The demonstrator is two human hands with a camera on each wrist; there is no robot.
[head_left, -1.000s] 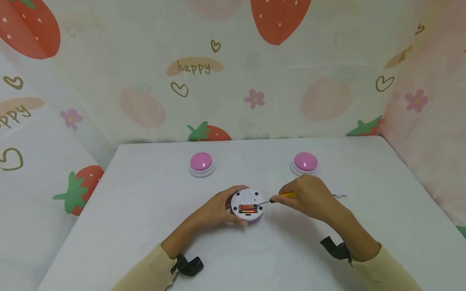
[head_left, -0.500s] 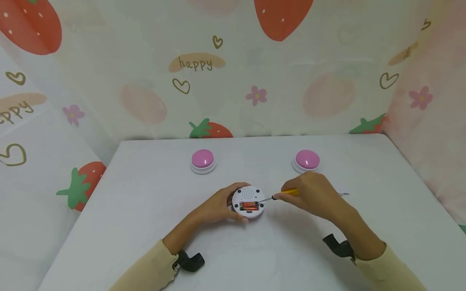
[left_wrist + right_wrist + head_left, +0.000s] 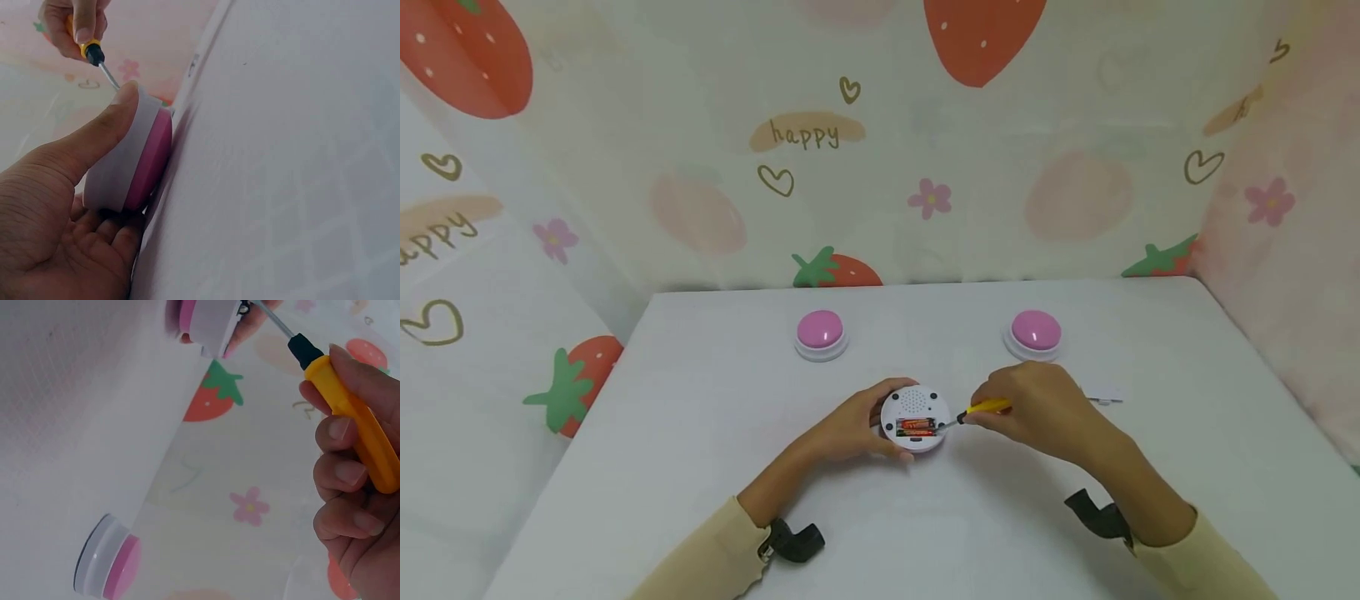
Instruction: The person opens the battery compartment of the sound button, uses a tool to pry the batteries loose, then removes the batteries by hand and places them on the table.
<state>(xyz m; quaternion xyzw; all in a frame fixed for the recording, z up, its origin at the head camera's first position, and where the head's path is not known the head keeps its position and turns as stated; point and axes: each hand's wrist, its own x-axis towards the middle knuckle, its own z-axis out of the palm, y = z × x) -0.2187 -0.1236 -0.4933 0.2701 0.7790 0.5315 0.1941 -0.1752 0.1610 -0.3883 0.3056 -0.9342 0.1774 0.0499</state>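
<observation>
Round button device (image 3: 914, 403), between the hands, underside up: we judge it light, rigid, smooth, best held by its rim, where the left hand (image 3: 853, 426) grips. Yellow screwdriver (image 3: 988, 406): right hand (image 3: 1047, 414) curled round its handle, tip beside batteries (image 3: 916, 427).

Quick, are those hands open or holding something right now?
Left hand: holding an upturned pink-and-white button.
Right hand: holding a yellow-handled screwdriver.
</observation>
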